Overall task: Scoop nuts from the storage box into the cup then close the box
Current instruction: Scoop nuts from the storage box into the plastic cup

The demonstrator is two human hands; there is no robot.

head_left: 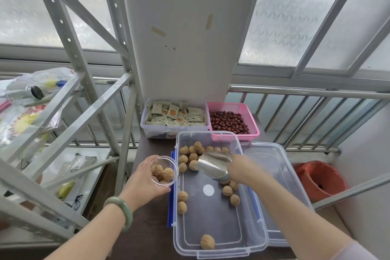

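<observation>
While the right hand [242, 168] is wrapped around the handle of a metal scoop [213, 167], the scoop lies tilted over the storage box [211, 238], its open mouth turned toward the far end and the left, with one walnut sitting at its lip; whether more nuts lie inside it is hard to tell, since the metal glares. The left hand [145, 179] cups a clear plastic cup [164, 171] from the side and beneath, fingers curled round its wall, holding it just beside the box's left rim. About three walnuts [162, 172] rest in the cup. A pale green bangle [120, 211] circles the left wrist.

Inside the clear box, loose walnuts [193, 152] cluster at the far end, a few lie near the scoop's handle on the right, two sit by the left wall, and one rests alone at the near end. Blue latches [171, 207] hang along the box's long sides. Its clear lid [274, 167] lies flat on the right, touching the box, partly under the right forearm.

Beyond the box, against a white pillar, stands a clear tub of small packets [175, 116], and just right of it a pink basket [253, 124] holding red dates [229, 121]. A red bin [320, 179] sits lower on the right, and a grey metal rack [69, 112] with bags fills the left.
</observation>
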